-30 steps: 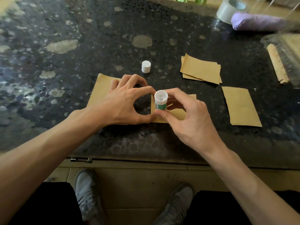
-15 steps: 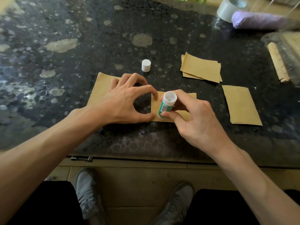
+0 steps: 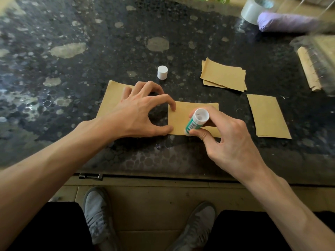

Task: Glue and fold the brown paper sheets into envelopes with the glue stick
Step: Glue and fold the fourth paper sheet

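The thumb and fingers (image 3: 201,134) of the right hand (image 3: 230,142) grasp the glue stick (image 3: 194,122) round its barrel. It is tilted, its open white end towards the camera and its lower end down at the near edge of the sheet (image 3: 183,115) in the middle. Whether the glue tip touches the paper cannot be told, as the thumb hides it. The left hand (image 3: 137,115) grasps nothing: its forefinger (image 3: 172,106) and thumb are spread apart and press their tips on the left edge of that sheet to pin it to the table (image 3: 90,69). Its other fingers rest on a second sheet (image 3: 110,98) to the left.

The step looks to be the gluing of the near edge, before any fold. The next move probably calls for a steady drag of the stick along that edge while the left hand stops the paper from sliding, then a fold while the glue is wet.

Beyond the hands stands the white cap (image 3: 162,72), off the stick. To the right lie a small pile of sheets (image 3: 223,77) and one flat piece (image 3: 268,116).
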The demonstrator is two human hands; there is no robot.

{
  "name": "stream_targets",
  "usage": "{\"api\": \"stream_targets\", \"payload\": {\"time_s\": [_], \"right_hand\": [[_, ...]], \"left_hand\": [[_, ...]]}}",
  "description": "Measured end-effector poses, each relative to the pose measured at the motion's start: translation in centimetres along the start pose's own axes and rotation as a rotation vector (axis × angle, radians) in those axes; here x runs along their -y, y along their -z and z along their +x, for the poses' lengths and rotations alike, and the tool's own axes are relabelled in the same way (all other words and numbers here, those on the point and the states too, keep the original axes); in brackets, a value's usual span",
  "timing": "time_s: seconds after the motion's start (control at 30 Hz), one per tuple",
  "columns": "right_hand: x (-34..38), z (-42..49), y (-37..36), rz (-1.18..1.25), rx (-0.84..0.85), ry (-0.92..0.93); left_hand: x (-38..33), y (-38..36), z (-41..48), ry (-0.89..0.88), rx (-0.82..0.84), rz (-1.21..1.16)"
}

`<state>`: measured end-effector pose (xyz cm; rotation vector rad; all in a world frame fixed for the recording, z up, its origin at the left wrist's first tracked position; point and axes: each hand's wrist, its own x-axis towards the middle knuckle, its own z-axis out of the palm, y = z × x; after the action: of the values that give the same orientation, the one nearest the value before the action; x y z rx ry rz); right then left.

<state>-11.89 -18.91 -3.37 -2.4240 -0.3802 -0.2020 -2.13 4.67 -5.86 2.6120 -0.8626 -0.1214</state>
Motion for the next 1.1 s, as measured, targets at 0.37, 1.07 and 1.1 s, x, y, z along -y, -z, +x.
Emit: {"api": "stream_targets", "payload": {"time_s": [0.37,1.07,1.1], "right_hand": [[-1.1,-1.0,1.6,-0.068,-0.007,-0.054],[-0.9,3.7,-0.9,0.248,-0.022,-0.132],[-0.7,3.7,-1.3,0.23,-0.007,-0.123]], "left_hand": [[0.0,0.1,0.0,0.003,0.017,-0.008],[0.0,-0.3,-0.1,0.02,-0.015,-0.026],[0.1,-0.3,-0.1,0.018,-0.026,-0.027]]}}
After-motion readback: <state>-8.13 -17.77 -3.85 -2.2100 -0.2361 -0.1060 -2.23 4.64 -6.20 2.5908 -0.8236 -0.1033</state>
